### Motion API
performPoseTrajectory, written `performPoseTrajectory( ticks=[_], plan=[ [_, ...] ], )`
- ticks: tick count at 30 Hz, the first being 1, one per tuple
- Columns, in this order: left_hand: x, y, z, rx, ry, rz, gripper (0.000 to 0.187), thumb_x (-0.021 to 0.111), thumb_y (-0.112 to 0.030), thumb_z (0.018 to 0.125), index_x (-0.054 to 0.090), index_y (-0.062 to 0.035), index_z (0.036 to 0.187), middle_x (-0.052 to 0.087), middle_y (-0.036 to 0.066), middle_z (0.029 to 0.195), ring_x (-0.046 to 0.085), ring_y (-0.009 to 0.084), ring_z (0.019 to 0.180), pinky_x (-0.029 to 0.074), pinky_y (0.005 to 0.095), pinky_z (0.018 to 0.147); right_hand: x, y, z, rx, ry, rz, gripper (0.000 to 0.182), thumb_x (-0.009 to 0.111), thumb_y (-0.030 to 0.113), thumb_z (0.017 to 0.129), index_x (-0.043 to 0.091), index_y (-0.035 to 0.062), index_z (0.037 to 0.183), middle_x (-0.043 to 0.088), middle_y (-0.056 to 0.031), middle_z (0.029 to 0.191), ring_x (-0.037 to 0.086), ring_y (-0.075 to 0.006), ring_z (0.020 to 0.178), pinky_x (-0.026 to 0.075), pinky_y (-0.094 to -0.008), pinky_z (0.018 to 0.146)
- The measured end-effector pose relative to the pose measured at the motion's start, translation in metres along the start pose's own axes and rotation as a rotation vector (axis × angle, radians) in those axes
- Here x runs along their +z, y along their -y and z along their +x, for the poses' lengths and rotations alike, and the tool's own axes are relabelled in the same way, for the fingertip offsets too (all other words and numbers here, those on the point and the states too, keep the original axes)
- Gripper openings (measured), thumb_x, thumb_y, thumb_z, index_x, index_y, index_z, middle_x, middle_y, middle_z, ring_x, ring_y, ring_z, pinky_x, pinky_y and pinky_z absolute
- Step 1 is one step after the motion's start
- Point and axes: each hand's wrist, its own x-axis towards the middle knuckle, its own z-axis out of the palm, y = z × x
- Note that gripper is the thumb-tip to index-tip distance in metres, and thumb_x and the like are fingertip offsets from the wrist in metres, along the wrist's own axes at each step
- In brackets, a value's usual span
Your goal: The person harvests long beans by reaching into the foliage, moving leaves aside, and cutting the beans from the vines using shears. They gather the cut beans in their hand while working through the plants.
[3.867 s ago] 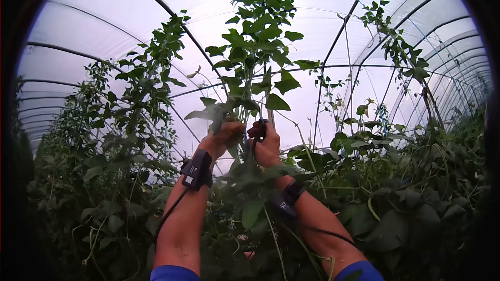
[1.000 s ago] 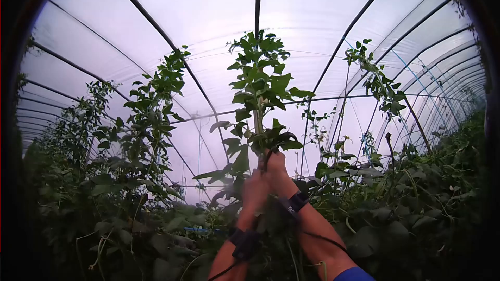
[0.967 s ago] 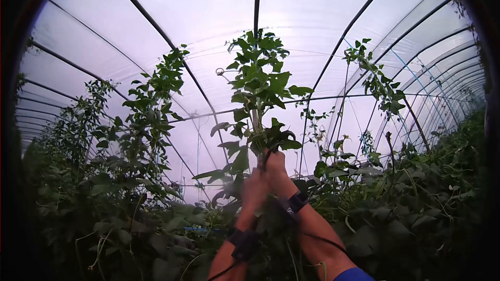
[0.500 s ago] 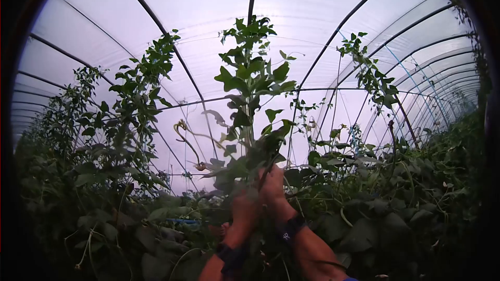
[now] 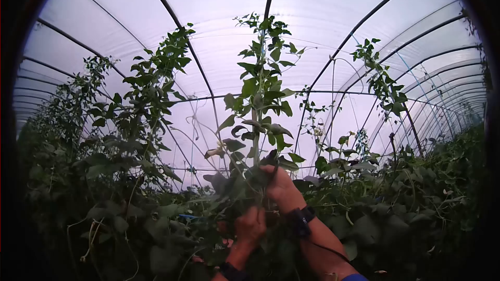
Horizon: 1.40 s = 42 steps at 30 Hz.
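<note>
In front of me a climbing bean vine (image 5: 257,119) rises upright, its leaves bunched around the stem and thinning toward the top. My right hand (image 5: 281,187) is closed at the vine's stem, its fingertips among dark leaves at about mid-height. Lower and to the left, my left hand (image 5: 251,225) is closed against the vine's lower stems; leaves and shadow hide part of its grip. Left of the stem, a pale, withered pod or flower (image 5: 213,153) hangs among thin tendrils. A dark band (image 5: 303,219) circles my right wrist.
More vines climb on the left (image 5: 151,80) and on the right (image 5: 383,80). Dense dark foliage (image 5: 375,229) fills the lower area on both sides. Overhead, metal hoops (image 5: 172,10) carry a translucent plastic cover. Thin blue strings (image 5: 416,75) hang at the right.
My hands have drawn apart: the left sits lower, the right slightly further right. Leaves that were bunched by the hands have spread, and the view has shifted a little.
</note>
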Motion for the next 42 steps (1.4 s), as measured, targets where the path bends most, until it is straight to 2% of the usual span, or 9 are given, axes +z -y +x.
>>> performPoseTrajectory(
  ticks=[1,3,5,8,19,30,34,36,42],
  plan=[
    [0.001,-0.001,-0.001,-0.009,-0.002,-0.007,0.021,0.059,-0.016,0.085,0.048,-0.0075,0.069,0.051,0.015,0.052,0.055,0.035,0.046,0.042,0.0435,0.041,-0.006,-0.006,-0.005,-0.001,-0.002,0.001,0.018,0.059,0.012,0.082,0.057,-0.0011,0.093,0.062,-0.0118,0.081,0.061,-0.0265,0.075,0.052,-0.0396,0.072],
    [-0.002,0.0,-0.006,-0.017,0.017,-0.018,0.021,0.059,-0.016,0.085,0.048,-0.0071,0.07,0.051,0.015,0.052,0.055,0.0351,0.047,0.042,0.0434,0.041,-0.002,-0.027,-0.035,-0.947,-0.02,-1.272,0.014,0.061,0.012,0.082,0.056,0.0,0.086,0.061,-0.01,0.079,0.06,-0.0238,0.072,0.05,-0.0374,0.067],
    [-0.008,0.002,-0.009,0.027,0.038,-0.039,0.019,0.059,-0.014,0.084,0.048,-0.0065,0.07,0.051,0.014,0.054,0.055,0.0345,0.048,0.042,0.0436,0.043,0.002,-0.036,-0.028,-0.918,-0.052,-1.233,0.012,0.06,0.012,0.085,0.054,0.0023,0.08,0.056,-0.0064,0.072,0.055,-0.0175,0.063,0.045,-0.0305,0.056],
    [-0.015,-0.002,-0.013,0.026,0.045,-0.128,0.009,0.059,-0.008,0.079,0.056,-0.0005,0.084,0.052,0.018,0.059,0.054,0.0371,0.051,0.041,0.0424,0.046,0.001,-0.044,-0.018,-0.467,-0.249,-0.106,0.01,0.055,0.009,0.088,0.053,0.0052,0.079,0.048,-0.0011,0.066,0.044,-0.0084,0.053,0.035,-0.0212,0.044],
    [-0.06,0.02,-0.083,0.234,0.393,0.12,0.029,0.062,-0.007,0.076,0.059,-0.0005,0.104,0.065,0.017,0.082,0.066,0.0296,0.071,0.053,0.0343,0.062,0.01,-0.105,-0.118,-0.547,-0.403,-0.416,0.011,0.05,0.01,0.091,0.054,0.0002,0.097,0.058,-0.0032,0.085,0.057,-0.0104,0.068,0.044,-0.0237,0.051],
    [-0.103,0.013,-0.028,0.133,0.364,-0.249,0.038,0.062,-0.007,0.075,0.058,0.0004,0.112,0.066,0.016,0.091,0.067,0.0282,0.076,0.054,0.0335,0.066,-0.007,-0.095,-0.12,-0.939,-0.299,-1.373,0.007,0.052,0.01,0.091,0.051,0.0034,0.089,0.053,0.0008,0.074,0.049,-0.006,0.061,0.04,-0.0236,0.05],
    [-0.17,-0.058,0.025,-0.233,0.431,-0.078,0.044,0.063,-0.006,0.073,0.055,0.0015,0.115,0.065,0.015,0.1,0.067,0.0214,0.077,0.051,0.0307,0.058,-0.002,-0.1,-0.115,-0.66,-0.293,-0.876,0.01,0.053,0.014,0.09,0.051,0.0058,0.086,0.048,0.0038,0.067,0.043,-0.0047,0.056,0.034,-0.0243,0.047],
    [-0.187,-0.085,0.049,-0.611,0.488,-0.526,0.049,0.059,-0.005,0.079,0.043,0.0011,0.125,0.063,0.018,0.101,0.067,0.0225,0.076,0.053,0.0309,0.059,0.0,-0.102,-0.111,-0.652,-0.284,-0.825,0.011,0.053,0.015,0.09,0.051,0.0058,0.084,0.048,0.0038,0.067,0.043,-0.0048,0.055,0.034,-0.0247,0.047],
    [-0.113,-0.064,0.095,-0.624,0.087,-0.926,0.052,0.067,-0.01,0.08,0.038,0.0023,0.122,0.06,0.016,0.103,0.062,0.0209,0.089,0.051,0.027,0.067,0.013,-0.101,-0.115,-0.604,-0.324,-0.677,0.022,0.051,0.015,0.087,0.06,0.0015,0.072,0.049,0.002,0.057,0.042,-0.006,0.051,0.032,-0.0277,0.045]
  ],
)
